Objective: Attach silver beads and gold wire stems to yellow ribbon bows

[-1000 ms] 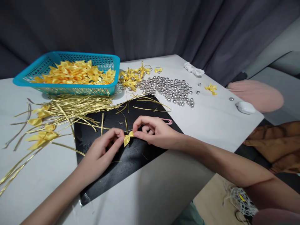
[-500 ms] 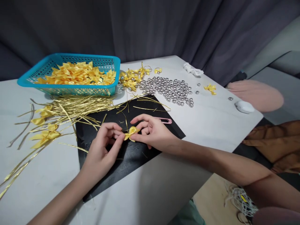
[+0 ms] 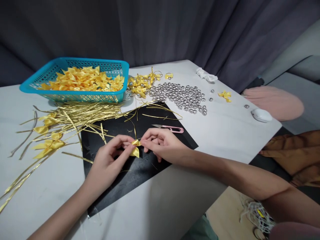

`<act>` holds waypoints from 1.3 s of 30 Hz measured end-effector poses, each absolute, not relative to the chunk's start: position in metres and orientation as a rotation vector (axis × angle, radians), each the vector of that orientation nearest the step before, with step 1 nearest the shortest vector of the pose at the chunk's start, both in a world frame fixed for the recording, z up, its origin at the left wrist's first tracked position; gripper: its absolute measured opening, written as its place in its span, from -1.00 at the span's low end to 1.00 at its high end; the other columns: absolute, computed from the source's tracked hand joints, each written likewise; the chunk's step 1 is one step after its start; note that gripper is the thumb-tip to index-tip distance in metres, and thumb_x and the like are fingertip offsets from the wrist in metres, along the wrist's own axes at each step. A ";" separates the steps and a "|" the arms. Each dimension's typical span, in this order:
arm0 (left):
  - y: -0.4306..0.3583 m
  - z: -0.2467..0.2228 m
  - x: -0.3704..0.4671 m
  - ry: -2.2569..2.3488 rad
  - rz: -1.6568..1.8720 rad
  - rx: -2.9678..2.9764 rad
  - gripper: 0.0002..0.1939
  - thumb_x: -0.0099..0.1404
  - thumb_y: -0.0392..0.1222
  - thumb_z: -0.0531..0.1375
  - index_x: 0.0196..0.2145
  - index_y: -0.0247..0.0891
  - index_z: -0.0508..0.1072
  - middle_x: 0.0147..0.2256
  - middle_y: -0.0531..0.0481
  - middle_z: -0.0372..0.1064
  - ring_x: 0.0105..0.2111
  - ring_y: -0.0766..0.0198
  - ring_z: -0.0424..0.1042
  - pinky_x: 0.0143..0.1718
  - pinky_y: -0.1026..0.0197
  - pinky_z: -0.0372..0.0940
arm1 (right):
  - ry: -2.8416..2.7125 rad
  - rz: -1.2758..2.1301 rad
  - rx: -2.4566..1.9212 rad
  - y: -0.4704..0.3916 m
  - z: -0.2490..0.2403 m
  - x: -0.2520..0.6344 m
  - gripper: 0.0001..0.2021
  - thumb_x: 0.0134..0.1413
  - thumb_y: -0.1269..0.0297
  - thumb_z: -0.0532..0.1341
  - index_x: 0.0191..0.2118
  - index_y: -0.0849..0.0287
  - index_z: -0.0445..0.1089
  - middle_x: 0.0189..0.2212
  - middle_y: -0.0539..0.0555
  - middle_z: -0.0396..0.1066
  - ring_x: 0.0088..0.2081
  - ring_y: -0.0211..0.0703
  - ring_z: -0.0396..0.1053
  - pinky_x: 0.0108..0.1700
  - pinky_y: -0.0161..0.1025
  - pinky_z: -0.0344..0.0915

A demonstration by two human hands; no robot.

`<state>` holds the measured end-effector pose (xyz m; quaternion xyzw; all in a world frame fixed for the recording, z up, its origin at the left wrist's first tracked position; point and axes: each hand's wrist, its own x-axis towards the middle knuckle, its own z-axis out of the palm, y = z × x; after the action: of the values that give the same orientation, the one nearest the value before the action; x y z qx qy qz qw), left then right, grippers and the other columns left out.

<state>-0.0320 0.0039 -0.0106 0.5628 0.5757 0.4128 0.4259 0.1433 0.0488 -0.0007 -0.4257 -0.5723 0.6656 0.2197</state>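
Note:
A yellow ribbon flower (image 3: 135,152) is pinched between the thumb and fingers of my left hand (image 3: 112,158), above a black mat (image 3: 112,190). My right hand (image 3: 160,143) closes thumb against forefinger at the flower's right edge. Its fingertips cover whatever part they grip, perhaps a petal or a thin tie. Just behind the right hand lies a pair of pink thread snips (image 3: 172,129), blades pointing left. Beyond the left hand, a pile of gold twist ties (image 3: 87,115) spreads over the mat's back edge.
A blue basket (image 3: 75,92) of yellow ribbon pieces stands at the back left. Silver beads (image 3: 185,95) and finished-looking yellow flowers (image 3: 141,85) lie behind the mat. Two-flower stems (image 3: 48,145) rest at left. Near the table's right corner sits a white mouse-like object (image 3: 261,115).
The flower has turned in my fingers, with a petal now pointing down. My right hand has dropped slightly and closed its forefinger to the thumb, uncovering the snips' blades.

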 end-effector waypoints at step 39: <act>-0.013 -0.013 -0.020 1.442 1.401 0.839 -0.72 -0.12 -0.11 0.47 -0.40 -0.22 0.59 -0.40 0.04 0.58 -0.38 0.34 0.51 -0.35 0.45 0.40 | -2.238 0.669 -0.460 0.052 -0.011 0.142 -0.81 0.15 0.49 0.08 -0.15 0.25 0.38 -0.25 0.13 0.51 -0.28 -0.26 0.42 -0.19 -0.31 0.38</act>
<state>-0.0202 -0.0130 -0.0128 0.3412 0.5865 0.5701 0.4632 0.1418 0.0519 -0.0115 -0.1793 -0.8728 0.2609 0.3714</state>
